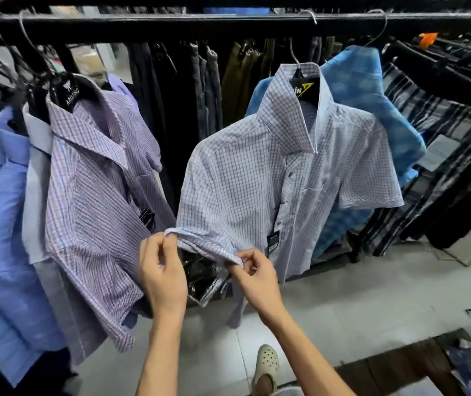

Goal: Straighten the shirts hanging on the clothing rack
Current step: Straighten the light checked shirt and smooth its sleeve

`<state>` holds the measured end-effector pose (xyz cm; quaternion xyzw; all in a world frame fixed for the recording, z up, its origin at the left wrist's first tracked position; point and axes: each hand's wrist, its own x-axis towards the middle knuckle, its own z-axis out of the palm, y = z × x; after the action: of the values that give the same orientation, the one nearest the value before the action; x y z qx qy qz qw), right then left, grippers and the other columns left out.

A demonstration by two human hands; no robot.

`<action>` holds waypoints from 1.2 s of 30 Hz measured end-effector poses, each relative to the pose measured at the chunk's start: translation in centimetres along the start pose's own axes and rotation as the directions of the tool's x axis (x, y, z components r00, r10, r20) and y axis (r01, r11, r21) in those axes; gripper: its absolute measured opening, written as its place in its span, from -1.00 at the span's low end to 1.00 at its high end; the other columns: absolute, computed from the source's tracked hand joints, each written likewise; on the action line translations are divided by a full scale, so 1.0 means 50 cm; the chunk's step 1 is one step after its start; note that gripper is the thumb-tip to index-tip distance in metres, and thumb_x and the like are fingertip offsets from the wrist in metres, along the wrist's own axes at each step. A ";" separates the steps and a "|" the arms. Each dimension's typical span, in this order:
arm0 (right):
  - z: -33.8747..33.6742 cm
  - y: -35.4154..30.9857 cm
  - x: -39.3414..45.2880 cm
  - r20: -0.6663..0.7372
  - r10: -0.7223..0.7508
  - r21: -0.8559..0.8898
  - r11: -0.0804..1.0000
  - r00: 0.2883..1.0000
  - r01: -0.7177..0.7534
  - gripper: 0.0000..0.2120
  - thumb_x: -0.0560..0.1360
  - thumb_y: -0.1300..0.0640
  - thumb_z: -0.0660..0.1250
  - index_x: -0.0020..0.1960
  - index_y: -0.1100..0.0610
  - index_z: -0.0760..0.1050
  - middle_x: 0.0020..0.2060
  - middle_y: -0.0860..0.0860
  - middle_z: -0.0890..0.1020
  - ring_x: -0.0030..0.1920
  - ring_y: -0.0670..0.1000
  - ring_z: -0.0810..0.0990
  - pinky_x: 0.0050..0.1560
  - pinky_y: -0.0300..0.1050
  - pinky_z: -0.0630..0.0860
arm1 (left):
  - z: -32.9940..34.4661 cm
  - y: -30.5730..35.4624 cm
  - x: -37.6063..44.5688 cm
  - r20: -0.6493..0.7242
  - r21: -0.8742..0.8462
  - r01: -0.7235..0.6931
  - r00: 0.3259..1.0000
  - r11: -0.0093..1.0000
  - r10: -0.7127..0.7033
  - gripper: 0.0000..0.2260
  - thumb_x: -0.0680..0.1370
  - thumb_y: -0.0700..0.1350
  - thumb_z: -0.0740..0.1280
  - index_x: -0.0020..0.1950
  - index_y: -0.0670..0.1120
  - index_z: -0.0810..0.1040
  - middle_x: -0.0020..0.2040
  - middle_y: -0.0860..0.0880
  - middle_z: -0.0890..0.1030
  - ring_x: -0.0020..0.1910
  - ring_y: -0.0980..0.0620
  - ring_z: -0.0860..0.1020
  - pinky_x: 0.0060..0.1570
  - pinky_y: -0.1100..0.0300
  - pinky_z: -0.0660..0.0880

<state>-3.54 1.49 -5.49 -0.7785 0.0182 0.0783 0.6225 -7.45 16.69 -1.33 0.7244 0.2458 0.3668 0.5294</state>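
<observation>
A black clothing rack rail (228, 22) runs across the top of the frame. From it, in the centre, hangs a short-sleeved white checked shirt (280, 178) on a black hanger (304, 87) with a yellow logo. Its collar stands open and its front faces the camera.

Both bare hands reach up from the bottom of the frame to the hem of this shirt's sleeve (203, 241), in the lower centre. The left hand (163, 275) pinches the left end of the sleeve hem, its fingers (170, 244) closed on the cloth edge. The right hand (257, 277) pinches the right end of the same hem, its fingers (245, 257) closed on the folded edge. The hem is stretched between the two hands, slightly rolled over.

Just left of the hands hangs a purple checked shirt (94, 201) on a black hanger marked ARISTINO. Farther left hang a pale grey shirt (38, 178) and a blue shirt (2, 238). Behind the white shirt, in the upper right, hangs a mottled blue shirt (371, 98). Dark trousers (208, 87) hang in the background. At the bottom centre, a foot in a cream perforated clog (265, 364) stands on the pale tiled floor (357, 304).
</observation>
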 end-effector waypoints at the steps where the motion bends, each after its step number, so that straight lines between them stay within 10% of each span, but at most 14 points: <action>1: 0.006 -0.004 -0.001 -0.001 -0.024 0.000 1.000 1.000 0.024 -0.88 0.48 0.18 0.49 -0.09 0.06 0.56 -0.46 -0.17 0.38 -0.39 -0.17 0.34 -0.28 -0.22 0.32 | -0.003 0.001 0.004 0.005 0.001 0.026 1.000 1.000 -0.026 -0.79 0.66 -0.04 0.25 -0.17 -0.01 0.45 -0.28 0.03 0.42 -0.29 0.15 0.37 -0.25 0.26 0.32; 11: 0.008 -0.023 -0.001 0.429 -0.049 0.289 0.954 0.902 -0.085 -0.62 0.42 0.32 0.57 0.08 0.40 0.44 -0.14 0.13 0.68 -0.08 0.03 0.67 -0.01 -0.14 0.59 | 0.021 0.021 0.004 0.023 -0.025 0.134 0.991 0.991 -0.133 -0.87 0.62 -0.12 0.35 -0.05 0.05 0.43 -0.35 0.06 0.52 -0.40 0.17 0.46 -0.32 0.17 0.40; 15: 0.029 -0.031 0.006 0.157 -0.025 0.228 0.974 0.987 -0.012 -0.64 0.40 0.01 0.59 -0.12 0.25 0.53 -0.35 0.07 0.60 -0.28 0.01 0.53 -0.20 0.00 0.46 | 0.027 0.027 0.005 0.068 0.016 0.139 0.988 0.990 -0.140 -0.79 0.59 -0.17 0.38 -0.05 0.12 0.44 -0.29 0.05 0.59 -0.36 0.17 0.57 -0.29 0.09 0.52; 22: -0.013 -0.041 0.038 -0.379 -0.019 0.152 0.985 0.925 0.082 -0.76 0.40 0.31 0.43 -0.29 0.07 0.43 -0.52 -0.14 0.35 -0.44 -0.16 0.31 -0.33 -0.23 0.34 | 0.025 0.027 0.011 0.022 0.011 0.149 0.989 0.989 -0.149 -0.80 0.61 -0.31 0.22 0.00 0.00 0.47 -0.40 0.01 0.59 -0.49 0.02 0.60 -0.32 0.00 0.52; 28: -0.017 -0.011 0.034 -0.088 -0.345 -0.167 0.930 0.934 0.328 -0.76 0.39 0.35 0.35 -0.21 0.01 0.50 -0.30 -0.19 0.42 -0.30 -0.15 0.45 -0.21 -0.34 0.36 | 0.051 0.032 -0.007 0.195 0.053 0.111 0.974 0.992 -0.119 -0.59 0.60 -0.31 0.17 0.02 0.23 0.53 -0.42 0.00 0.60 -0.41 -0.05 0.61 -0.26 0.03 0.55; 32: -0.029 0.001 0.039 -0.028 -0.309 -0.145 0.942 0.951 0.302 -0.74 0.45 0.39 0.33 -0.17 0.04 0.59 -0.06 -0.06 0.52 -0.09 -0.12 0.56 -0.07 -0.38 0.42 | 0.040 0.026 -0.001 -0.050 -0.027 0.130 0.990 0.991 -0.131 -0.69 0.61 -0.36 0.16 0.04 0.01 0.56 -0.36 0.01 0.59 -0.53 0.10 0.51 -0.45 0.16 0.48; 36: -0.043 0.007 0.059 0.157 -0.273 -0.104 0.951 0.949 0.290 -0.67 0.49 0.35 0.35 -0.11 -0.11 0.62 -0.01 -0.06 0.60 -0.01 -0.14 0.62 0.03 -0.35 0.48 | 0.024 0.003 0.012 0.053 0.068 0.217 0.974 0.974 -0.221 -0.69 0.61 -0.33 0.20 -0.01 0.05 0.61 -0.40 -0.11 0.48 -0.58 0.13 0.45 -0.52 0.24 0.42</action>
<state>-0.46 -0.48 -5.82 -0.8032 -0.1421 0.0444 0.5768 -6.13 16.37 -1.26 0.7196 0.3191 0.2765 0.5513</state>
